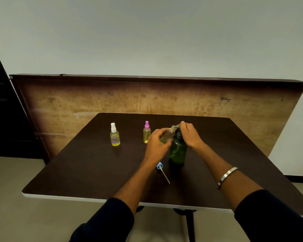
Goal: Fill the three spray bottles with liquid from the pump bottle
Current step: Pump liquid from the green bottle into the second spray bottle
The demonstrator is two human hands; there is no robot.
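A green pump bottle (pixel 177 152) stands upright on the dark table (pixel 87 172). My right hand (pixel 191 135) rests on its pump head, fingers curled over the nozzle. My left hand (pixel 156 144) grips a small uncapped clear spray bottle (pixel 168 135), tilted with its open neck up against the pump spout; a little yellow liquid lies in it. Its blue spray cap with a white dip tube (pixel 162 171) lies on the table in front. A white-capped spray bottle (pixel 115 136) and a pink-capped spray bottle (pixel 146 132), both holding yellow liquid, stand upright to the left.
A worn brown board (pixel 94 102) leans against the wall behind the table. A dark cabinet (pixel 2 110) stands at the far left. The table's white front edge (pixel 77 198) runs near my forearms. A metal bangle (pixel 226 177) circles my right wrist.
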